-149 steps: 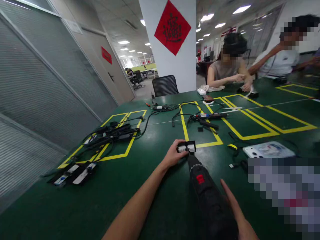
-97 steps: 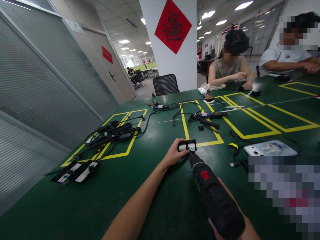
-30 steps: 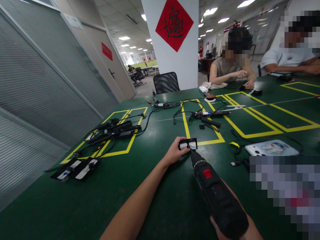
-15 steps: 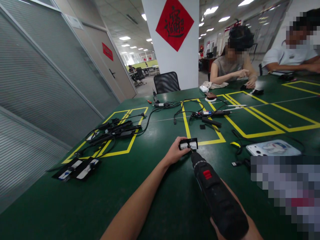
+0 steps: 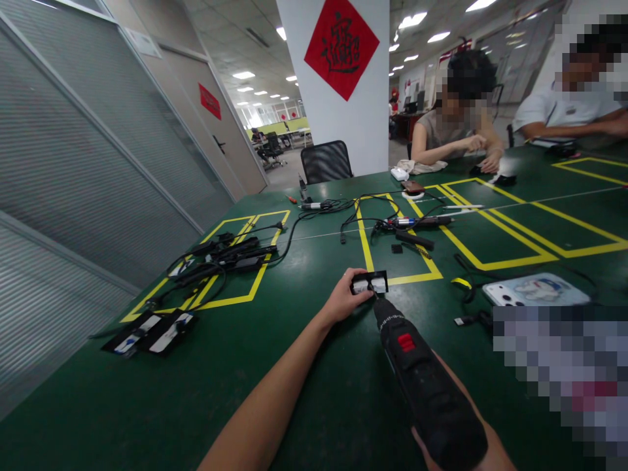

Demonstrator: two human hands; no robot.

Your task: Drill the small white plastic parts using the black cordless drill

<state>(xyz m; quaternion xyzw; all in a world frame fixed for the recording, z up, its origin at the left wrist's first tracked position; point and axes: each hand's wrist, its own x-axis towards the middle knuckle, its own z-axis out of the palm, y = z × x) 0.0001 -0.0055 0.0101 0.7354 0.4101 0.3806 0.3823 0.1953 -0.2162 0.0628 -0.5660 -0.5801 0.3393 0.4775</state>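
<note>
A partition [image 5: 88, 150] of finely ribbed, greyish glazing in straight metal framing slants along the left side, and a smooth white pillar [image 5: 366, 131] rises beyond the counter [image 5: 304, 278], whose dark green top has a soft sheen and is marked with rectangles of flat yellow tape [image 5: 226, 303]. A chair [image 5: 326, 163] with a curved black mesh back stands at the far edge. On the pillar hangs a diamond of red paper [image 5: 342, 49] brushed with black characters. The power drill [image 5: 426, 386], a matte black, rounded cylinder with a numbered collar and a glossy red switch, lies angled in the right hand [image 5: 493, 448], which is wrapped round it and mostly hidden beneath. The two hands are apart: the left hand [image 5: 343, 297] pinches one end of a small black panel [image 5: 379, 282], with pale patches on its face, at the counter's middle. The drill's thin bit points at that panel; whether it touches is too small to tell. Black rubbery cables [image 5: 235, 252] tangle at the left, near two flat black plates [image 5: 169, 332] with white strips. A glossy, printed phone [image 5: 537, 290] lies at the right, and near it a USB plug [image 5: 460, 321] with a metal tip.
</note>
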